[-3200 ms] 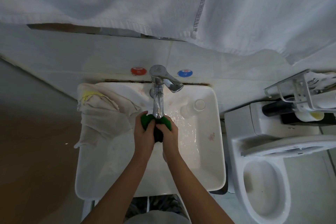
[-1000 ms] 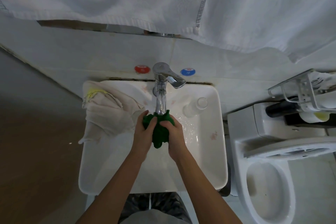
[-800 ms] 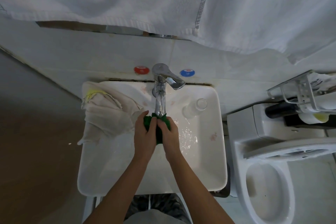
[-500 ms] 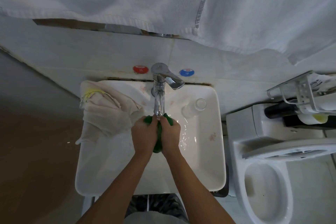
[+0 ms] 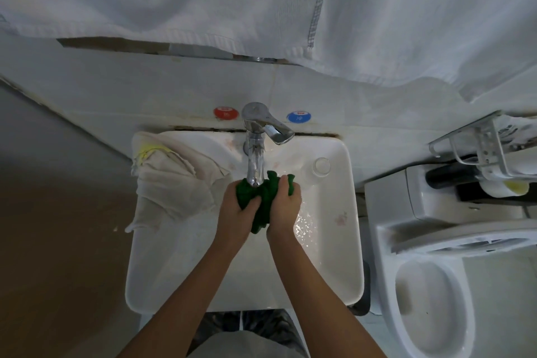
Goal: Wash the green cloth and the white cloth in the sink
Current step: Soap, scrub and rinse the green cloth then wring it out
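Both hands, left (image 5: 236,216) and right (image 5: 284,209), grip closed on green cloth (image 5: 263,200) | bunched under faucet (image 5: 255,166) for rinsing | white cloth (image 5: 171,180) draped on sink (image 5: 345,241) rim, apparently waiting

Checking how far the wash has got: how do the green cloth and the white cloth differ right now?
The green cloth is bunched between the left hand and right hand under the faucet; the white cloth lies untouched, draped over the sink's left rim. The green one is a small wad; the white one is spread out and looks larger. Both are at the sink.
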